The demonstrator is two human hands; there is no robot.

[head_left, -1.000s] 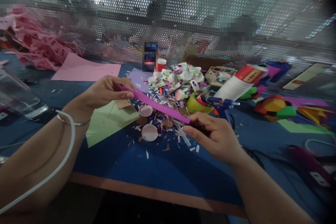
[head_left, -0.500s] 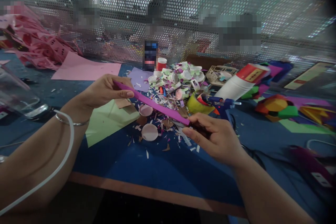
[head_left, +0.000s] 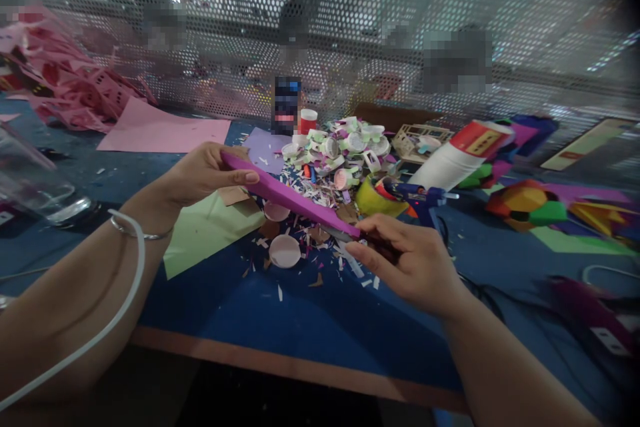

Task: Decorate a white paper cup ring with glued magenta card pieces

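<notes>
My left hand [head_left: 210,172] pinches one end of a magenta sheet of paper [head_left: 290,196] between thumb and fingers. The sheet slants down to the right, seen at a shallow angle. At its lower end my right hand [head_left: 405,257] is closed round what look like scissors [head_left: 339,235]; a grey blade shows just under the paper, while the handles are mostly hidden by the fingers. Below the sheet lie two small pale pink round pieces [head_left: 285,251] among paper scraps. A light green sheet [head_left: 207,237] is near my left forearm.
Behind the hands stands a heap of small white and green paper pieces [head_left: 345,147]. A blue glue gun [head_left: 425,197] rests in a yellow roll [head_left: 369,197]. Further right are a white and red cup stack [head_left: 455,157] and a power strip [head_left: 595,313]. A clear container [head_left: 40,167] stands left.
The magenta sheet has tilted so that more of its face shows, and more of the grey blade is visible beneath it. Both hands have stayed almost in place.
</notes>
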